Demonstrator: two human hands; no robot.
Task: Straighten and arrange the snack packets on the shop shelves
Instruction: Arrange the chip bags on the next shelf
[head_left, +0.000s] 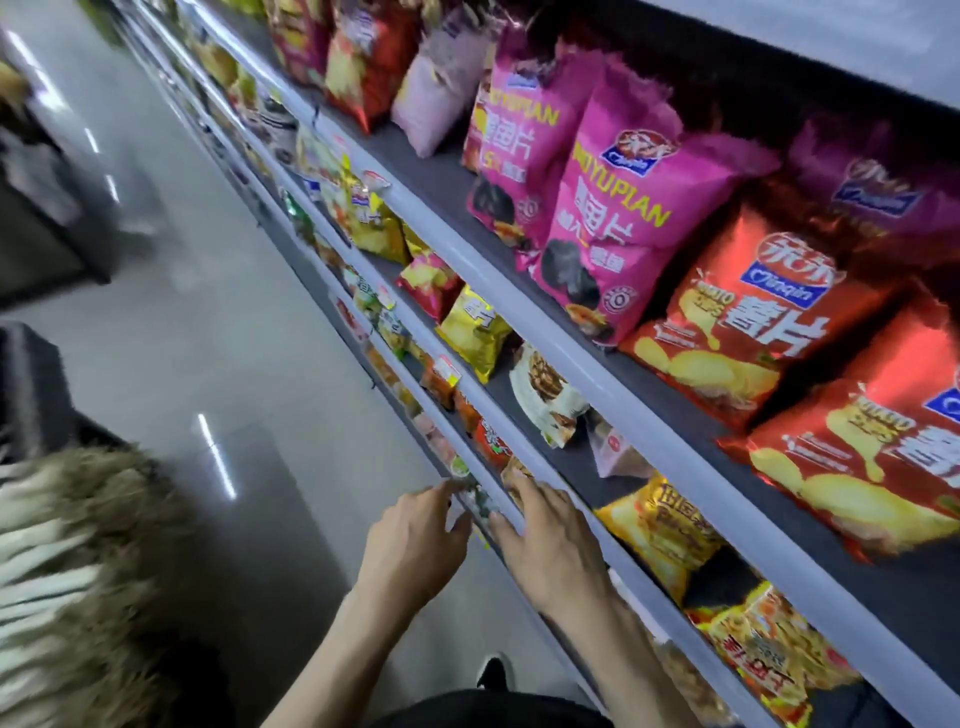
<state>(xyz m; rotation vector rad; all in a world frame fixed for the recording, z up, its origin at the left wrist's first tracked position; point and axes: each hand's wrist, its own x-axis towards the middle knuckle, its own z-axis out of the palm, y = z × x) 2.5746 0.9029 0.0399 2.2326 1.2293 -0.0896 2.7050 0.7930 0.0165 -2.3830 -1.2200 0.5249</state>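
Both of my hands reach down to a low shelf rail at the bottom centre. My left hand has its fingers bent around a small pale green-and-white packet at the shelf's front edge. My right hand lies flat with spread fingers, its tips on a brown snack packet behind the rail. Above, pink chip bags and red chip bags lean on the top shelf. Yellow bags lie on the middle shelf.
The grey shelf rails run diagonally from top left to bottom right, with price tags on them. A shiny grey floor fills the aisle on the left. A fur-trimmed garment is at the lower left, and a dark shoe shows below.
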